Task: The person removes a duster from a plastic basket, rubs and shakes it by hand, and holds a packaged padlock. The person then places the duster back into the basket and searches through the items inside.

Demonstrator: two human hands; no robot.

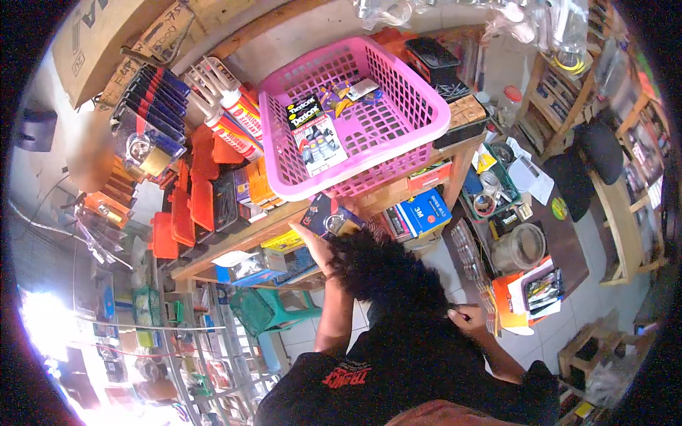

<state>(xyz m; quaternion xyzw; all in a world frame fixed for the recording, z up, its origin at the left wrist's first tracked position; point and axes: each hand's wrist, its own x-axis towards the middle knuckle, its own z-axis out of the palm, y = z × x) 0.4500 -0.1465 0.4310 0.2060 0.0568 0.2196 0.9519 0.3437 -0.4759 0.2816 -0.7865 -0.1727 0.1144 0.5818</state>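
Neither my left hand nor my right hand shows. In front of me is a person with dark curly hair (387, 280) and a black shirt (419, 369), seen from above and behind. That person's left hand (316, 245) is raised to a dark packet (332, 216) under the near edge of a pink basket (320, 183). The person's other hand (465, 318) is bent up beside the hair, fingers pinched near something small and dark. In the basket lie a white card with pictures (320, 145), black-and-yellow packs (304, 111) and purple-yellow packets (337, 99).
Silicone tubes (238, 117) and orange bins (202, 202) stand left of the basket on a wooden shelf (241, 238). A blue 3M box (424, 213) sits below. A green stool (273, 310) is on the tiled floor. Right, a dark table (568, 241) holds a clear tub (518, 248).
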